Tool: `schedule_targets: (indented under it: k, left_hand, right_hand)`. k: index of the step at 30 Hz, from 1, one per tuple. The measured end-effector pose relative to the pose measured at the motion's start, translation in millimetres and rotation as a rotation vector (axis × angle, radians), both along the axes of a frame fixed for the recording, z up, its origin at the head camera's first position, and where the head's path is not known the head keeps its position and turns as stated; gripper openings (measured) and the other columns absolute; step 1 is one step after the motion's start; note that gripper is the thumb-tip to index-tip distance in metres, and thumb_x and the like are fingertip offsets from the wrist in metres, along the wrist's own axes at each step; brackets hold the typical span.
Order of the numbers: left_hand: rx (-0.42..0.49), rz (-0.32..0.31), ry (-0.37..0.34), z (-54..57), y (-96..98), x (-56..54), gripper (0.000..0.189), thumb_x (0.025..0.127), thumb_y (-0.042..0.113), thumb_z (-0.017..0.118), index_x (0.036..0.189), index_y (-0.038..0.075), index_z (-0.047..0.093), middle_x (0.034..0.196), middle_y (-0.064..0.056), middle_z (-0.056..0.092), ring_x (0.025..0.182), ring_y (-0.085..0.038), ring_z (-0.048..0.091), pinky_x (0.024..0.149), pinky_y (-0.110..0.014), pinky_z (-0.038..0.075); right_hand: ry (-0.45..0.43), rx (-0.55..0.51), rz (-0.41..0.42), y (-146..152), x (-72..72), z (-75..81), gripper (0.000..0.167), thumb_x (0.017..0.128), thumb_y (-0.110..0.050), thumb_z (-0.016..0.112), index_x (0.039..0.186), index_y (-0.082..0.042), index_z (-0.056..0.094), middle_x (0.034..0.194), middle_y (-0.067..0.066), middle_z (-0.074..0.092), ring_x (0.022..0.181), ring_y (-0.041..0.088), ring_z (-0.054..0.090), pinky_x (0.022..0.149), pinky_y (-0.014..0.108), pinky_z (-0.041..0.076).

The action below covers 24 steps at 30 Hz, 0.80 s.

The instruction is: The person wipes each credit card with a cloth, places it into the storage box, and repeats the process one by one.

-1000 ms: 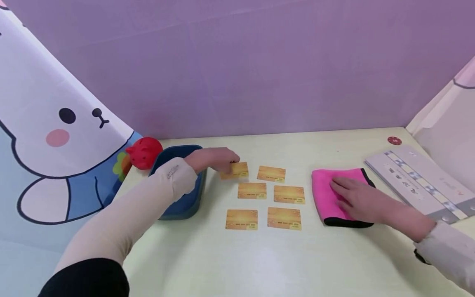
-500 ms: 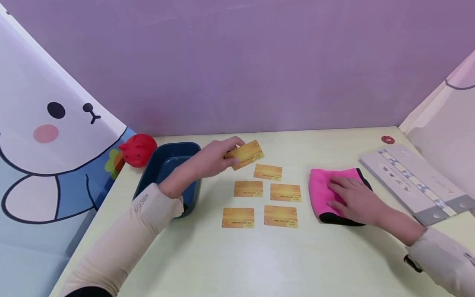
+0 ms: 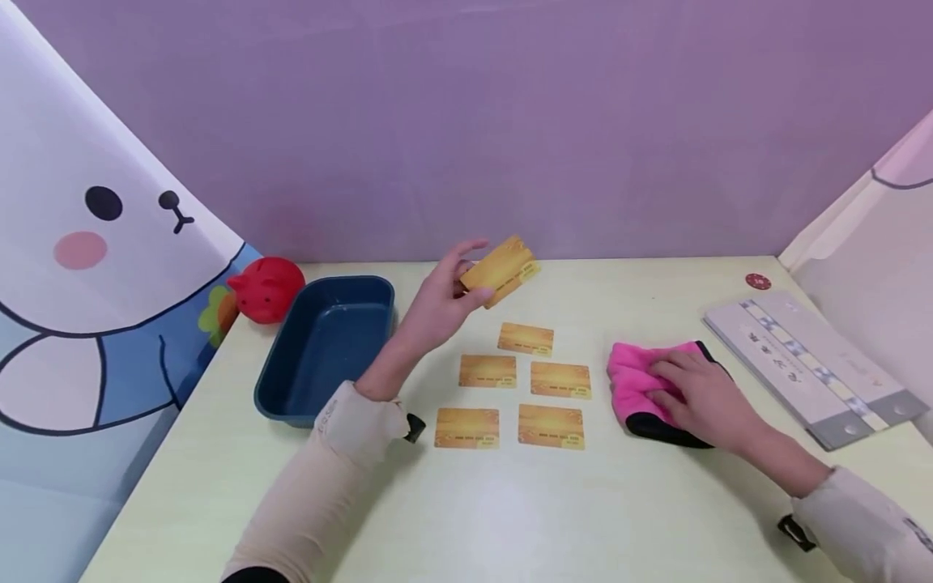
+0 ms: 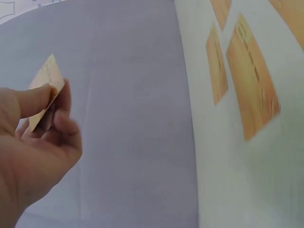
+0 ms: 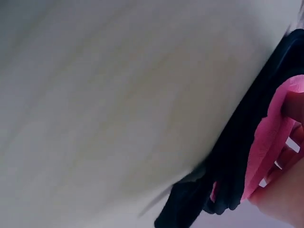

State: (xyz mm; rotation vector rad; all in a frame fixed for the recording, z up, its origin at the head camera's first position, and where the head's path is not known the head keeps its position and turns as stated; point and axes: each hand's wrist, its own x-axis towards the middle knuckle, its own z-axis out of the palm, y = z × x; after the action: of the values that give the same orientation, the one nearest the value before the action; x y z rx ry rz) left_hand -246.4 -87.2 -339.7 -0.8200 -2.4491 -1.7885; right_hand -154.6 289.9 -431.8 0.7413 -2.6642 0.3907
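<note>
A gold card [image 3: 503, 271] is pinched, tilted, by the left hand [image 3: 437, 306] above the far part of the table [image 3: 510, 510], beyond five similar cards [image 3: 487, 371] laid flat. A bunched, black-edged pink cloth [image 3: 631, 379] is gripped by the right hand [image 3: 713, 398]; a blue tray [image 3: 268, 356] is seen beside a red piggy bank [image 3: 268, 290].

the left hand [image 3: 440, 304] has risen from the surface [image 3: 525, 502] and swung to the right, carrying a gold card [image 3: 501, 271] that a second ago was down by the others; the card is now tilted and, in the head view, overlaps the purple backdrop [image 3: 466, 121]. the left forearm has moved off most of the blue tray [image 3: 321, 356]. under the right hand [image 3: 703, 397], the pink cloth [image 3: 631, 380], flat before, has bunched into folds.
</note>
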Motion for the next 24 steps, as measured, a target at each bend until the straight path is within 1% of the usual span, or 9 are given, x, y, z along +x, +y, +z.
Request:
schedule_targets:
  k: [3, 6, 10, 13, 14, 17, 20, 22, 24]
  left_hand:
    - [0.1, 0.041, 0.0, -1.2, 7.5, 0.3, 0.042, 0.097, 0.01, 0.064, 0.135, 0.005, 0.047, 0.106, -0.018, 0.069, 0.082, -0.022, 0.062, 0.07, -0.027, 0.047]
    - [0.133, 0.096, 0.039, 0.6, 12.7, 0.9, 0.036, 0.098, 0.014, 0.065, 0.131, 0.005, 0.056, 0.087, -0.011, 0.066, 0.073, -0.019, 0.054, 0.065, -0.025, 0.043]
    - [0.159, 0.136, 0.071, 2.3, 15.3, 2.9, 0.042, 0.1, 0.016, 0.061, 0.142, 0.013, 0.055, 0.066, -0.001, 0.04, 0.061, -0.019, 0.035, 0.06, -0.027, 0.032]
    - [0.216, 0.129, 0.052, 0.3, 17.1, 7.3, 0.045, 0.101, 0.011, 0.057, 0.146, 0.012, 0.048, 0.064, 0.0, 0.027, 0.058, -0.018, 0.025, 0.061, -0.028, 0.028]
    - [0.239, 0.127, 0.04, -0.7, 17.8, 9.0, 0.045, 0.101, 0.01, 0.057, 0.145, 0.011, 0.047, 0.064, 0.0, 0.025, 0.058, -0.018, 0.024, 0.062, -0.027, 0.031]
    - [0.275, 0.141, 0.017, -4.5, 20.2, 14.3, 0.038, 0.101, 0.008, 0.056, 0.138, 0.005, 0.046, 0.063, 0.0, 0.028, 0.057, -0.016, 0.027, 0.071, -0.025, 0.041]
    - [0.268, 0.172, 0.015, -6.3, 24.7, 18.5, 0.032, 0.101, 0.009, 0.058, 0.131, 0.003, 0.049, 0.063, -0.001, 0.038, 0.059, -0.015, 0.035, 0.077, -0.026, 0.046]
    - [0.259, 0.189, 0.012, -6.6, 29.6, 21.1, 0.031, 0.1, 0.011, 0.06, 0.13, 0.006, 0.053, 0.069, -0.006, 0.052, 0.064, -0.015, 0.047, 0.075, -0.026, 0.047]
    - [0.256, 0.192, 0.014, -6.5, 35.5, 23.6, 0.031, 0.1, 0.014, 0.062, 0.13, 0.009, 0.058, 0.079, -0.011, 0.063, 0.072, -0.016, 0.058, 0.07, -0.025, 0.046]
  right_hand:
    - [-0.003, 0.013, -0.006, 1.7, -0.2, 6.8, 0.037, 0.076, -0.01, 0.082, 0.11, -0.001, 0.07, 0.107, 0.016, 0.069, 0.098, 0.032, 0.066, 0.081, 0.051, 0.054]
    - [-0.024, 0.023, -0.015, 2.0, -4.1, 22.7, 0.033, 0.08, -0.01, 0.08, 0.11, -0.003, 0.068, 0.099, 0.011, 0.07, 0.086, 0.026, 0.065, 0.073, 0.045, 0.054]
    - [-0.036, -0.016, -0.043, -1.9, -15.5, 56.5, 0.028, 0.085, -0.008, 0.075, 0.111, -0.003, 0.066, 0.089, 0.006, 0.068, 0.075, 0.019, 0.057, 0.066, 0.039, 0.049]
    - [-0.02, -0.099, -0.096, -7.6, -23.5, 87.4, 0.027, 0.09, -0.008, 0.071, 0.116, -0.002, 0.066, 0.088, 0.008, 0.065, 0.074, 0.018, 0.053, 0.065, 0.035, 0.044]
    - [-0.006, -0.136, -0.118, -10.1, -25.1, 97.6, 0.027, 0.091, -0.009, 0.069, 0.117, -0.002, 0.065, 0.087, 0.008, 0.064, 0.074, 0.016, 0.051, 0.065, 0.032, 0.043]
    - [0.092, -0.293, -0.15, -21.8, -28.0, 123.7, 0.022, 0.092, -0.007, 0.067, 0.113, 0.0, 0.066, 0.082, 0.007, 0.059, 0.071, 0.006, 0.045, 0.062, 0.022, 0.037]
    - [0.269, -0.466, -0.124, -41.6, -26.4, 139.8, 0.019, 0.091, -0.005, 0.067, 0.108, 0.004, 0.068, 0.079, 0.01, 0.057, 0.076, -0.003, 0.041, 0.069, 0.015, 0.032]
    - [0.399, -0.559, -0.068, -60.5, -22.5, 145.8, 0.018, 0.09, -0.003, 0.067, 0.105, 0.007, 0.068, 0.083, 0.017, 0.061, 0.081, 0.006, 0.049, 0.079, 0.017, 0.033]
    - [0.491, -0.617, -0.027, -79.8, -18.4, 148.1, 0.018, 0.089, -0.004, 0.068, 0.103, 0.007, 0.069, 0.09, 0.022, 0.066, 0.087, 0.021, 0.055, 0.087, 0.021, 0.034]
